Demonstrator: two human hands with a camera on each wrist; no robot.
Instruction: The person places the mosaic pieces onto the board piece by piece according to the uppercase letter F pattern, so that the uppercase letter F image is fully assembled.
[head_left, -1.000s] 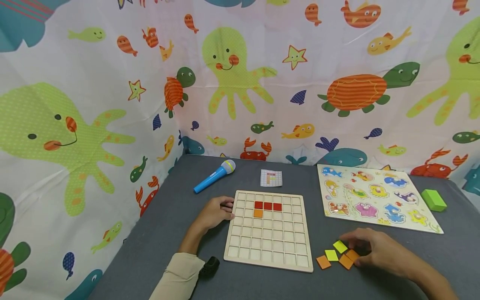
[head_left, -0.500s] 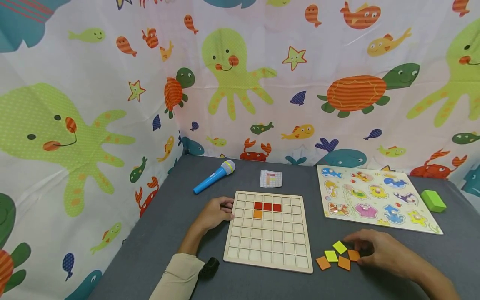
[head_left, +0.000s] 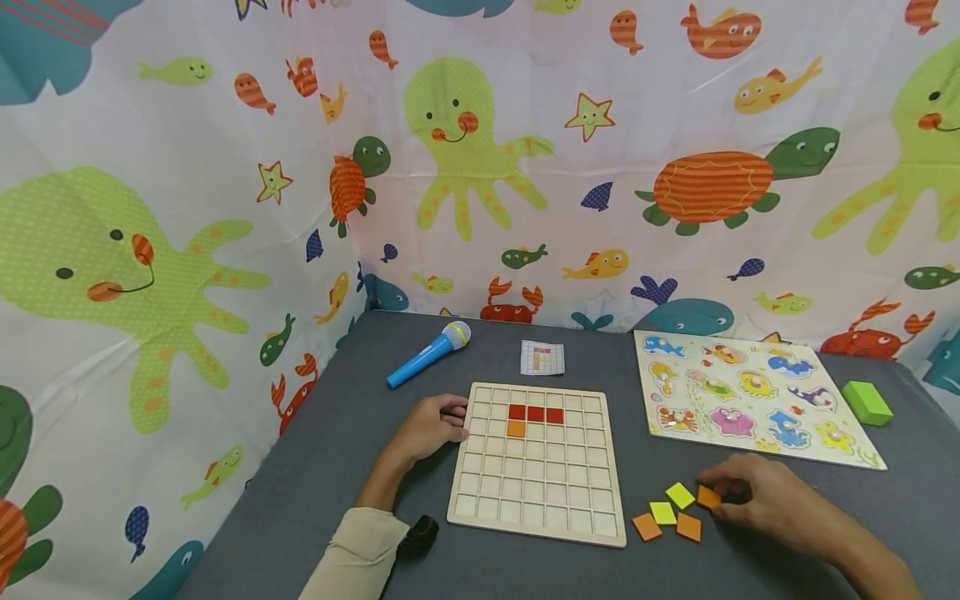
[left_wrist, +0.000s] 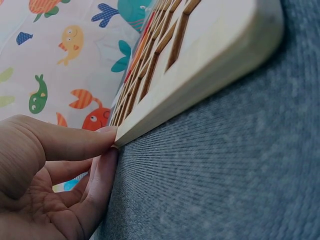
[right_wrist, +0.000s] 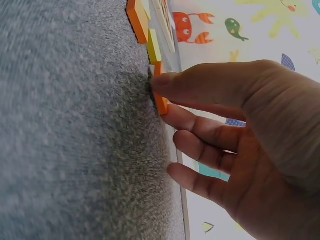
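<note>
An orange tile (head_left: 708, 497) on the grey table (head_left: 337, 500) has been drawn slightly away from a second orange tile (head_left: 688, 527), pinched by the right hand (head_left: 772, 500) and so apparently singled out, while the wooden board (head_left: 537, 498) is pinched at its edge by the left hand (head_left: 426, 429).

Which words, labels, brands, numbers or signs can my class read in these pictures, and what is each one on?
None can be read in any view.
Microphone: any marking on its handle is too small to read.
Card: shows a coloured grid; any writing is too small to make out.
Board and tiles: no lettering shows.
Puzzle and curtain: sea-animal pictures, no readable text.
</note>
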